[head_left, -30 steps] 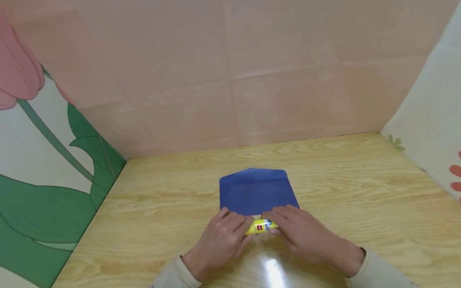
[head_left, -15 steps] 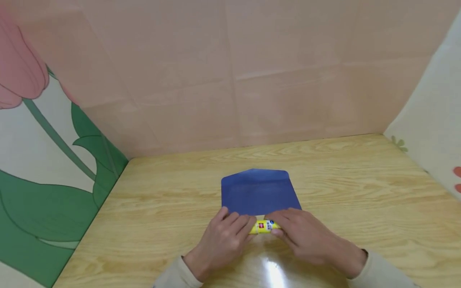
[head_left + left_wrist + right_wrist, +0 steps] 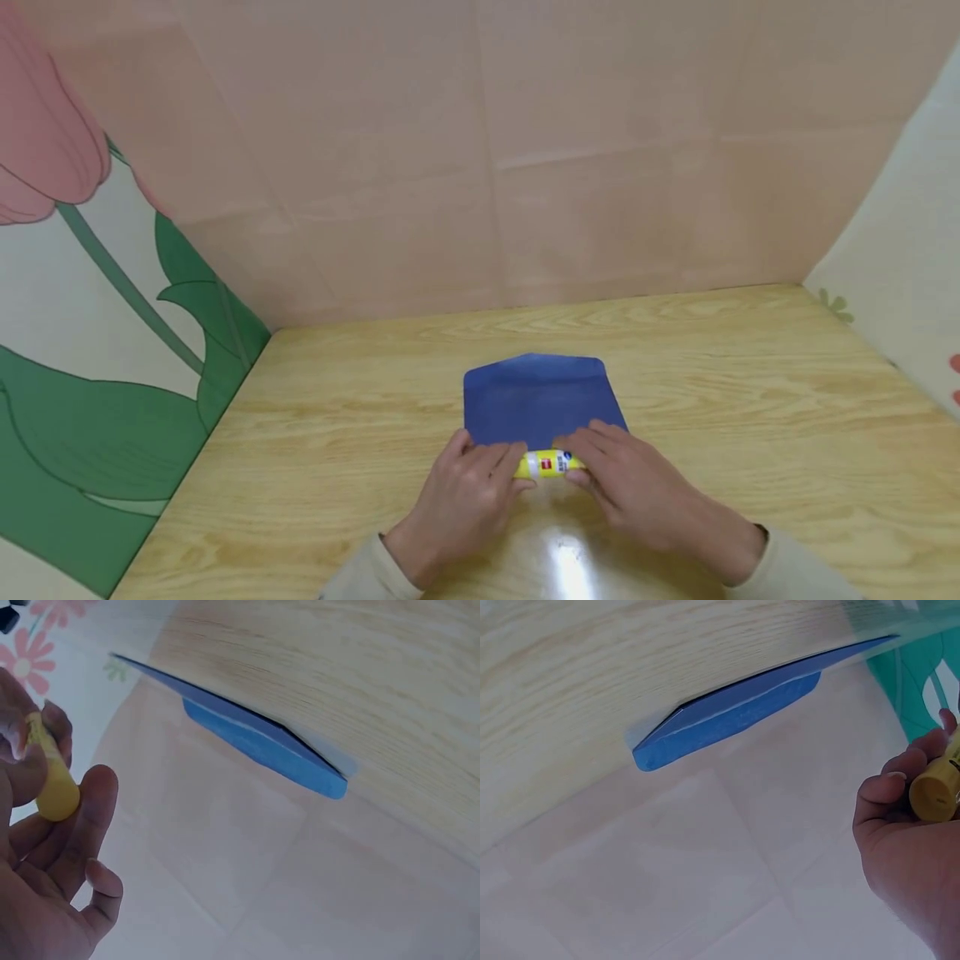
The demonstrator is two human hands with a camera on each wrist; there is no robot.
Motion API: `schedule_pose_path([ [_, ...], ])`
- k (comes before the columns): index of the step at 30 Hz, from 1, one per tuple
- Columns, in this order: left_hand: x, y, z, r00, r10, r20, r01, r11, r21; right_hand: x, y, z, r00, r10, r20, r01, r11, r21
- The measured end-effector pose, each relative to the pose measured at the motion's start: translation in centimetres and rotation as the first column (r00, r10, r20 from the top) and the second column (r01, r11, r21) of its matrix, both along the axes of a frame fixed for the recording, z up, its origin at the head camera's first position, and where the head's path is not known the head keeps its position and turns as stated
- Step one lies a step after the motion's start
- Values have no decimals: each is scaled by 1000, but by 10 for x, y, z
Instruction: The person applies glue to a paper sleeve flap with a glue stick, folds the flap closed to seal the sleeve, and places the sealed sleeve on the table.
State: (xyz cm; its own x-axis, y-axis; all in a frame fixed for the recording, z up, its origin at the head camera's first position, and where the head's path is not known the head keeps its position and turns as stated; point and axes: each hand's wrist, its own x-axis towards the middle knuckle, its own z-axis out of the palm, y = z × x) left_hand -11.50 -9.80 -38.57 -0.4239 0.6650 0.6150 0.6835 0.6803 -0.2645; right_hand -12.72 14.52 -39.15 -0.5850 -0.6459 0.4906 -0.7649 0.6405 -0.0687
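A yellow glue stick with a red and white label lies sideways between both hands, above the table's near part. My left hand pinches its left end, where a pale band shows beside the fingers. The right hand grips the other end between thumb and fingers. In the left wrist view the yellow end stands out past the fingers; the right wrist view shows the round base in the right palm. Just beyond the hands lies a blue envelope, its flap raised at the far side and its near edge partly hidden.
The wood-grain table carries the envelope. A pinkish backdrop rises behind the table, with a flower-printed panel at the left and a pale one at the right.
The pale band on the glue stick, beside the left fingers, has grown wider and whiter. The stick has levelled and risen slightly, with both hands still holding it.
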Motion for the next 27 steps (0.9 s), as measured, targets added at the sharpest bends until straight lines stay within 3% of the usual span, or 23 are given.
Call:
schedule_pose_path([
  [11, -1, 1, -2, 999, 47, 24, -47, 999, 25, 0, 2, 0, 999, -29, 12, 29, 1000, -5],
  [18, -2, 1, -3, 995, 63, 78, -69, 995, 73, -1, 3, 1, 999, -37, 26, 37, 999, -14],
  [27, -3, -1, -6, 993, 88, 81, -94, 992, 80, 0, 5, -3, 999, -40, 22, 41, 998, -42],
])
